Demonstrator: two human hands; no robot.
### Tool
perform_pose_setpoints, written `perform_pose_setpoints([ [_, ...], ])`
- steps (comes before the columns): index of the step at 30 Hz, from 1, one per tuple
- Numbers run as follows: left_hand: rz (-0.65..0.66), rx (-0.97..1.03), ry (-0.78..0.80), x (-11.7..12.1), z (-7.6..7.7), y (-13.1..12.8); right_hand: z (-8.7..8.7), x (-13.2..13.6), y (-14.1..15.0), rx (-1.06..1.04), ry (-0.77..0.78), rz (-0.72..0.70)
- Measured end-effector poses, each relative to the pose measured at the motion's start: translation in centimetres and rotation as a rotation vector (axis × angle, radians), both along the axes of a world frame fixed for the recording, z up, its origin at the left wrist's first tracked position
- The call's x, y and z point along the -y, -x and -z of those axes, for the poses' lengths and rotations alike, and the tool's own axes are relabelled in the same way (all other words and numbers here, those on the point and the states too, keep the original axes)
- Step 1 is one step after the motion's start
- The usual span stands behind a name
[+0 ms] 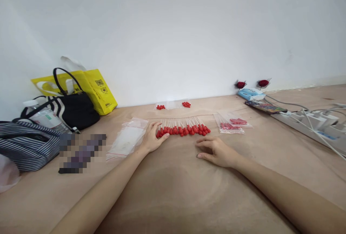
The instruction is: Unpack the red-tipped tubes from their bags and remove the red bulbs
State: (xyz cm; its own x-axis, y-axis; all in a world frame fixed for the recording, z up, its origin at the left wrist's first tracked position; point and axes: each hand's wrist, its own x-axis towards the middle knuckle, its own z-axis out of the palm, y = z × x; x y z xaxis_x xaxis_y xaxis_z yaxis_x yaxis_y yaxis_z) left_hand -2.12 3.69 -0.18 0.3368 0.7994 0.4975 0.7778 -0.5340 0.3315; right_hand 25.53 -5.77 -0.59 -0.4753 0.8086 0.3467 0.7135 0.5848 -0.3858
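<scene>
Left fingers [154,127] | beside red-tipped sticks [186,130] | axes fore-aft, tips nearward

Tan tabletop [173,190] holds row of red-tipped white sticks [186,130], clear plastic zip bags [125,138], long white power strip [297,126].

Left hand [151,138] beside red-tipped sticks [184,129], right hand [214,151] near.

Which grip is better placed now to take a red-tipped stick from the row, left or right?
Probably the left grip: it is right at the left end of the red-tipped sticks. The right grip is apart from them, nearer the person.
</scene>
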Motion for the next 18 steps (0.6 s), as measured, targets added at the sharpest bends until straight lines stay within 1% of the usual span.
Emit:
perform_pose_setpoints([
  [1, -0.014, 0.006, 0.032, 0.1, 0.1, 0.0, -0.3, -0.4, -0.7, 0.014, -0.037, 0.059],
  [2, -0.028, 0.012, 0.058, 0.1, 0.2, 0.0, -0.5, -0.9, -1.6, 0.027, -0.076, 0.15],
  [4, -0.047, 0.014, 0.092, 0.2, 0.2, 0.1, -0.8, -1.9, -3.9, 0.061, -0.146, 0.418],
  [5, -0.051, 0.014, 0.096, 0.3, 0.3, 0.1, -0.8, -2.4, -5.2, 0.093, -0.158, 0.542],
  [6, -0.051, 0.015, 0.091, 0.4, 0.3, 0.1, -0.7, -2.8, -6.4, 0.126, -0.15, 0.637],
  [7, -0.047, 0.017, 0.078, 0.5, 0.3, 0.1, -0.5, -3.2, -7.5, 0.158, -0.125, 0.683],
  [9, -0.037, 0.021, 0.041, 0.9, 0.3, 0.1, 0.1, -3.6, -9.1, 0.205, -0.072, 0.717],
  [11, -0.031, 0.021, 0.008, 1.4, 0.4, 0.1, 0.6, -3.9, -9.9, 0.215, -0.042, 0.753],
  [14, -0.029, 0.01, -0.013, 2.3, 0.5, 0.0, 0.8, -4.2, -10.1, 0.223, -0.025, 0.784],
  [18, -0.015, -0.003, -0.022, 3.1, 0.3, 0.0, 0.5, -4.3, -10.2, 0.302, -0.007, 0.792],
])
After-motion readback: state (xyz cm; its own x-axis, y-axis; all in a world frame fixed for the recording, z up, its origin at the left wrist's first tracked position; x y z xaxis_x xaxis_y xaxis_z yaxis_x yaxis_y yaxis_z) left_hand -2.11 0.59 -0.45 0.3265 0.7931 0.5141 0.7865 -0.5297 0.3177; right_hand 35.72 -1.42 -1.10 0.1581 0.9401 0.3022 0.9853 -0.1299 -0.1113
